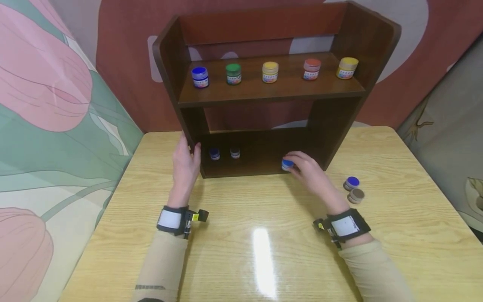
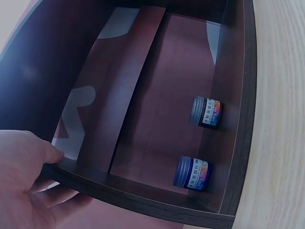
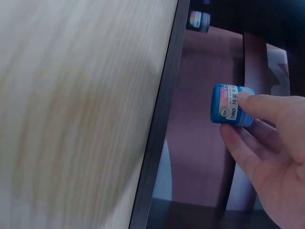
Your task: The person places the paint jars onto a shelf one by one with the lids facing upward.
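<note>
A light blue paint jar (image 3: 231, 105) is pinched between the thumb and fingers of my right hand (image 1: 311, 176), at the lower compartment's front, right of its middle. In the right wrist view the jar appears clear of the bottom board. My left hand (image 1: 185, 165) grips the left side panel of the dark brown wooden shelf (image 1: 271, 98), thumb on the inner face and fingers outside. Near that hand, on the lower board, stand a dark blue paint jar (image 2: 193, 172) and a dark paint jar (image 2: 206, 112) with a greyish lid.
Along the upper board stand a blue jar (image 1: 200, 77), a green jar (image 1: 233, 74), a yellow jar (image 1: 270, 72), a red jar (image 1: 311, 69) and another yellow jar (image 1: 347, 68). Right of the shelf, a blue-lidded jar (image 1: 351, 183) and brown-lidded jar (image 1: 356, 196) sit on the wooden table (image 1: 226, 251).
</note>
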{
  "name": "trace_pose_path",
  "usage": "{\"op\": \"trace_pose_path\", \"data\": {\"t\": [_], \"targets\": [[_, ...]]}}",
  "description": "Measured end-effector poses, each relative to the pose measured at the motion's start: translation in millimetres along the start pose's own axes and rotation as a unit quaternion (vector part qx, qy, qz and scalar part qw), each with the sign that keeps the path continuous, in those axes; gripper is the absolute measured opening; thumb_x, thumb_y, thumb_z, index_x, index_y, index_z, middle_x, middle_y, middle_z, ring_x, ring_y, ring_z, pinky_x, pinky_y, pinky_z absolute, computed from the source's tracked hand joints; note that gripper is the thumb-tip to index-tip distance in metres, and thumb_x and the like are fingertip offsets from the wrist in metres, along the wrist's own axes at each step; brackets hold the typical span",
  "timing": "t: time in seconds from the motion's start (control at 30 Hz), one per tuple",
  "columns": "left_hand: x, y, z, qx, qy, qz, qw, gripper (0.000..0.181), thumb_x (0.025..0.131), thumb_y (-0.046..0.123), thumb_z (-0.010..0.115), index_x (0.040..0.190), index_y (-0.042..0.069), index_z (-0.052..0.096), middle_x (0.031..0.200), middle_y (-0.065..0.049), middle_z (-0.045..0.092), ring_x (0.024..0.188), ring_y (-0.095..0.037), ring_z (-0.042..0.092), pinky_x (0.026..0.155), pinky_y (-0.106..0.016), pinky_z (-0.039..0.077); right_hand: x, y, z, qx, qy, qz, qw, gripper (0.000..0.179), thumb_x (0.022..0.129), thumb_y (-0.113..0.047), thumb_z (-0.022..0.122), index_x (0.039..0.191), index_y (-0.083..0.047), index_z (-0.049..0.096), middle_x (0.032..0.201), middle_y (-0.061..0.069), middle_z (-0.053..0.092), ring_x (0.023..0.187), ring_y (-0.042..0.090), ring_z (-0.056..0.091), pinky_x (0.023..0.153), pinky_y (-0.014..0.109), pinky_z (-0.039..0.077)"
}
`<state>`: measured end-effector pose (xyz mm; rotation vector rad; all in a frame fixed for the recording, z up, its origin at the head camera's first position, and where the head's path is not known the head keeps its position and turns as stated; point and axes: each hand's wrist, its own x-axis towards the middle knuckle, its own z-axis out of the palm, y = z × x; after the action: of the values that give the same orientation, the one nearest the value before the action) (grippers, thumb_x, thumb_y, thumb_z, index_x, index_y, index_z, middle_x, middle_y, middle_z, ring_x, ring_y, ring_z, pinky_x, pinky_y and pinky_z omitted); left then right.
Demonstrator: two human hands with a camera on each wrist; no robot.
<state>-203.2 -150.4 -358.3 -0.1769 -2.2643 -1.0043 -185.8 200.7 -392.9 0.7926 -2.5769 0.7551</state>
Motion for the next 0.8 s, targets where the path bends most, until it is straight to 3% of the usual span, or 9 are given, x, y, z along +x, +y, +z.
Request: {"op": "trace_pose_path", "data": {"t": [0.33, 0.63, 0.8], "targets": [[0.7, 0.0, 0.7, -0.002, 0.008, 0.009, 0.9999, 0.036, 0.098, 0.007, 0.060, 0.131, -0.003, 0.052, 0.122, -0.025, 0.065, 0.115, -0.040, 0.065, 0.092, -0.050, 0.058, 14.9, -12.3, 9.6, 0.012, 0.024, -0.003, 0.9996, 0.027, 0.088, 0.000, 0.073, 0.114, 0.005, 0.069, 0.122, 0.022, 0.067, 0.111, 0.037, 0.066, 0.098, 0.048, 0.056], [0.7, -0.8, 0.1, 0.001, 0.007, 0.003, 1.0000, 0.036, 0.097, 0.007, 0.060, 0.131, -0.002, 0.052, 0.123, -0.025, 0.065, 0.117, -0.040, 0.064, 0.098, -0.050, 0.055, 30.0, -21.5, 16.6, -0.002, 0.011, 0.003, 0.9999, 0.025, 0.090, 0.000, 0.069, 0.115, 0.005, 0.068, 0.124, 0.022, 0.067, 0.116, 0.038, 0.064, 0.102, 0.049, 0.054], [0.2, -1.4, 0.4, 0.001, 0.003, 0.001, 1.0000, 0.034, 0.098, 0.008, 0.060, 0.130, -0.002, 0.053, 0.122, -0.024, 0.065, 0.116, -0.040, 0.064, 0.095, -0.051, 0.057, 34.5, -24.4, 21.5, 0.008, 0.015, 0.017, 0.9997, 0.024, 0.090, 0.001, 0.069, 0.114, 0.006, 0.068, 0.124, 0.023, 0.066, 0.116, 0.038, 0.064, 0.102, 0.048, 0.054]]}}
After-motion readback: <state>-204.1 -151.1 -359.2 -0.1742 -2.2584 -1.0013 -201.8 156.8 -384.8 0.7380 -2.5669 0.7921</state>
